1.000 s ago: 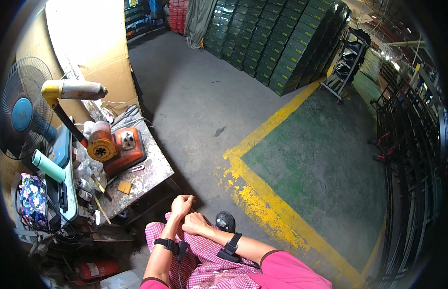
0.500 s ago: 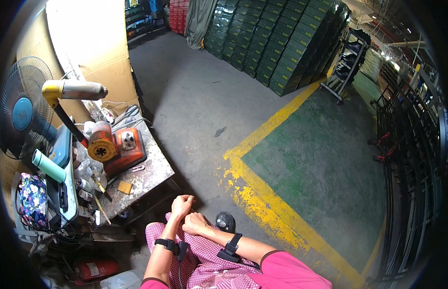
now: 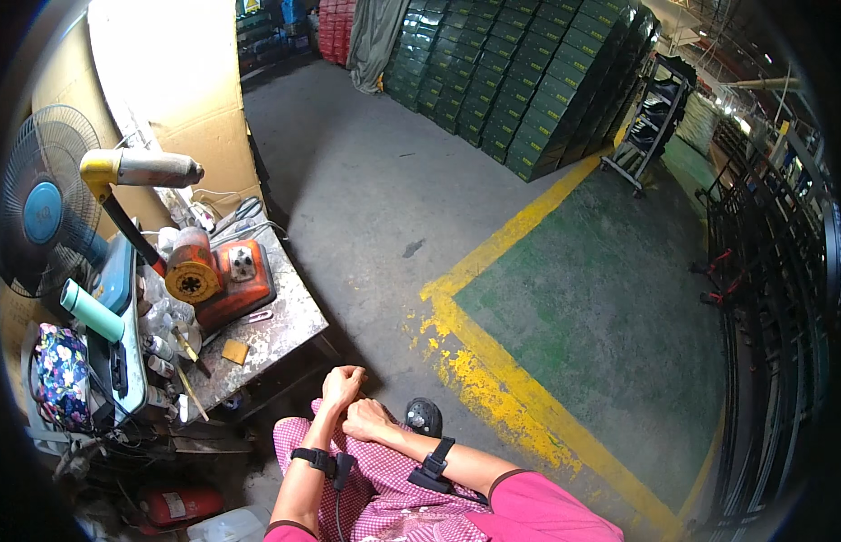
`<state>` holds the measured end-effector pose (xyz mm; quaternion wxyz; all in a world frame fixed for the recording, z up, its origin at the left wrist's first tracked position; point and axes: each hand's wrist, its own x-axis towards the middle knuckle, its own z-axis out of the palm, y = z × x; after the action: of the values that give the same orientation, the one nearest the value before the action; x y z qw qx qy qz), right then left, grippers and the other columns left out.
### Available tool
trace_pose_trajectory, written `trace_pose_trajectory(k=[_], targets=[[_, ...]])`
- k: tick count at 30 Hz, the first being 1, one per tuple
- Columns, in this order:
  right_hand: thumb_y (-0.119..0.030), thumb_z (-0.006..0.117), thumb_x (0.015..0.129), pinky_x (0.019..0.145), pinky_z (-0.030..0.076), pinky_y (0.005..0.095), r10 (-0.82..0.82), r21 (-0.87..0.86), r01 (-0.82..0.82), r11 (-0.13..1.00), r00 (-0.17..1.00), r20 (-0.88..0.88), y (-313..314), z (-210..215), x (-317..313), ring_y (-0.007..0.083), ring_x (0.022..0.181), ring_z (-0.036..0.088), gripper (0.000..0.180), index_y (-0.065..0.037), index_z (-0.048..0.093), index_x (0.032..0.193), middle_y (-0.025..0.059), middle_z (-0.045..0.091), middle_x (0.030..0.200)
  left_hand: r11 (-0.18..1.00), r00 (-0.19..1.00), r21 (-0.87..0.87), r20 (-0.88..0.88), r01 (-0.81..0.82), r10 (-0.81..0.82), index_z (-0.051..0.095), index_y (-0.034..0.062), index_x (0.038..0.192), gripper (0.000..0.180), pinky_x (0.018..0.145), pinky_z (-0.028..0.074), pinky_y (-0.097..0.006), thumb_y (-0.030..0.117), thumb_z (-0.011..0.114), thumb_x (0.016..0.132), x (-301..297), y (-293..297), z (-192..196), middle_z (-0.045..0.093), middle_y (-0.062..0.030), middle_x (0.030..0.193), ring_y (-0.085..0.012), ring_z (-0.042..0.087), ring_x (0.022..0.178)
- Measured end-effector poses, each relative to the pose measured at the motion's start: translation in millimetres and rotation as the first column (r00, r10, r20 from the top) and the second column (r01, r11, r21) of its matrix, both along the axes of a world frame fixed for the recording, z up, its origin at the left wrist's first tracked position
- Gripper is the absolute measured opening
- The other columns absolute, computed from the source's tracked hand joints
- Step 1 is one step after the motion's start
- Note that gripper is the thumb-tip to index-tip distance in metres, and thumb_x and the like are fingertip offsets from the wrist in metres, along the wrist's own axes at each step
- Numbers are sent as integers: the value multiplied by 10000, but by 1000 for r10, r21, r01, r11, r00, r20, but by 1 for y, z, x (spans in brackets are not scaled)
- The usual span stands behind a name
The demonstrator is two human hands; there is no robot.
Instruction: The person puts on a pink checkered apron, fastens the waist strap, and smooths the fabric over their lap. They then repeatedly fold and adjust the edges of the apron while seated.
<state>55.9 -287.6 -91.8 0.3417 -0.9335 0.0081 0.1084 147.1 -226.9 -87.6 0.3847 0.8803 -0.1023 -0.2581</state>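
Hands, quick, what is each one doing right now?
Left hand: curled shut above the lap, nothing visible in it.
Right hand: closed, resting against the left on the checked cloth; what it holds cannot be told.

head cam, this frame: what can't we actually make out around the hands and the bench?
- Left hand, head view: curled shut; whether it holds anything is hidden by its own fingers.
- Right hand: palm down on the checked lap; underside hidden.
- Small clutter on the metal table: too small to identify.
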Motion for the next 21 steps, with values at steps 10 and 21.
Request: trace_pose_trajectory(k=[10, 21], targets=[[-221, 545, 692, 730, 502, 506, 16, 5, -16, 1000, 1000, 15, 0, -3, 0, 405, 766, 646, 298, 53, 661, 703, 275, 647, 789, 1000, 1000, -2, 22, 1, -1, 692, 26, 1009, 307, 700, 524, -299, 264, 540, 888, 1, 2, -8, 713, -99, 894, -179, 676, 750], [-223, 544, 693, 725, 504, 504, 4, 2, -4, 1000, 1000, 27, -1, -1, 0, 404, 762, 645, 302, 59, 655, 698, 279, 645, 786, 1000, 1000, -4, 9, -13, 13, 694, 30, 1014, 300, 725, 521, -294, 255, 541, 887, 1, 0, -5, 713, -100, 892, -181, 676, 788]])
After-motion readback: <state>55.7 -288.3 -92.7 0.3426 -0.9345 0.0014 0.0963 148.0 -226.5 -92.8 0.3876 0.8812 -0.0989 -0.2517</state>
